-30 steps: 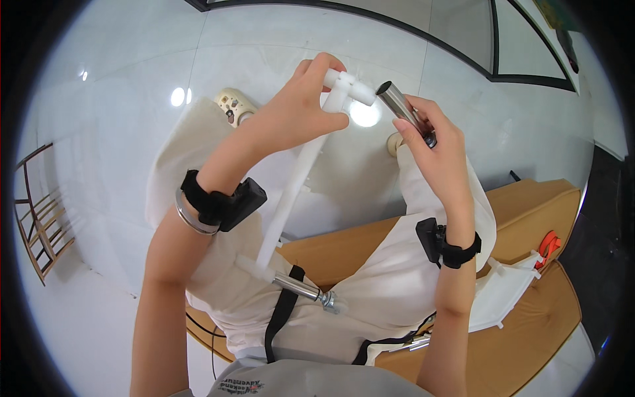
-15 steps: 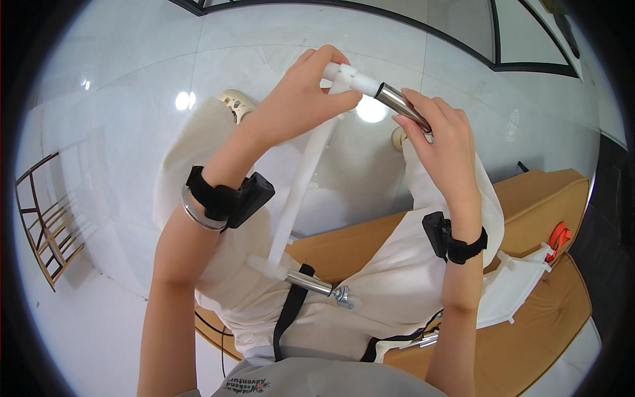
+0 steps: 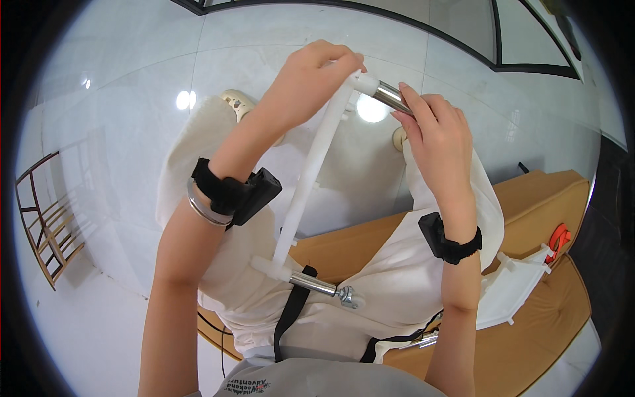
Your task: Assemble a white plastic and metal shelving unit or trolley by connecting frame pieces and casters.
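Observation:
A white plastic tube frame (image 3: 309, 175) stretches from my lap up to my hands. My left hand (image 3: 309, 83) is closed around its far corner connector (image 3: 362, 81), the fingers partly hidden behind it. Between thumb and fingers, my right hand (image 3: 440, 139) holds a shiny metal tube (image 3: 390, 97). The near end of this tube meets the connector's white socket; its other end is hidden by my hand. At the frame's near corner a second metal tube (image 3: 311, 284) sticks out, with a small caster wheel (image 3: 348, 297) at its tip, lying across my trousers.
I sit on a tan cushioned seat (image 3: 549, 198). On it to the right lie a white plastic panel (image 3: 509, 291) and an orange-red strap (image 3: 559, 238). Metal tubes (image 3: 426, 341) lie beside my right hip. A brown rack (image 3: 49, 225) stands on the pale tiled floor (image 3: 132, 119) at left.
My left hand has shifted slightly right and turned over the connector. The metal tube and my right hand have moved a little up and left, and the frame has tilted slightly.

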Available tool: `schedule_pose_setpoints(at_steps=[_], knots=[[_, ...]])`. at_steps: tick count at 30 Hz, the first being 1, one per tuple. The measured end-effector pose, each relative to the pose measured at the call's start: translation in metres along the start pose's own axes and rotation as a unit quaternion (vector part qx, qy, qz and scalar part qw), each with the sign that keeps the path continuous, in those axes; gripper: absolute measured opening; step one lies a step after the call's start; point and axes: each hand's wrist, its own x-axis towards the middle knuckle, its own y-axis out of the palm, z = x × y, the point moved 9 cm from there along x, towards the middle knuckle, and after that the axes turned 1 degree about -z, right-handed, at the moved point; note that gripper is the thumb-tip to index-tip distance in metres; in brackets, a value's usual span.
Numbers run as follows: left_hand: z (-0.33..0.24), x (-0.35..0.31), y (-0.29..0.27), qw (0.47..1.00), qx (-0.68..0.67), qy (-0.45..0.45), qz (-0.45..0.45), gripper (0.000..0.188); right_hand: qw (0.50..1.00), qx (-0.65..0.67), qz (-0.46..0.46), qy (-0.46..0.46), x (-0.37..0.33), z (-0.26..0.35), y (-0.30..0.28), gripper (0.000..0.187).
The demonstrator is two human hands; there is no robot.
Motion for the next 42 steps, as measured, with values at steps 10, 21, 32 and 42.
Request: schedule_pose_setpoints(at_steps=[10, 21, 32, 42], knots=[[0.004, 0.014, 0.007, 0.998, 0.050, -0.018, -0.024, 0.035, 0.998, -0.047, -0.026, -0.039, 0.001, 0.015, 0.005, 0.036], [-0.011, 0.000, 0.007, 0.996, 0.053, -0.014, 0.076, 0.031, 0.999, -0.020, -0.037, -0.030, 0.002, 0.011, 0.009, 0.032], [-0.014, -0.001, 0.017, 0.986, 0.073, 0.070, 0.131, 0.027, 0.997, -0.019, 0.021, -0.075, 0.007, 0.007, 0.013, 0.028], [-0.018, 0.001, 0.024, 0.983, 0.037, 0.079, 0.160, 0.026, 0.997, -0.047, 0.039, -0.051, 0.006, 0.008, 0.013, 0.030]])
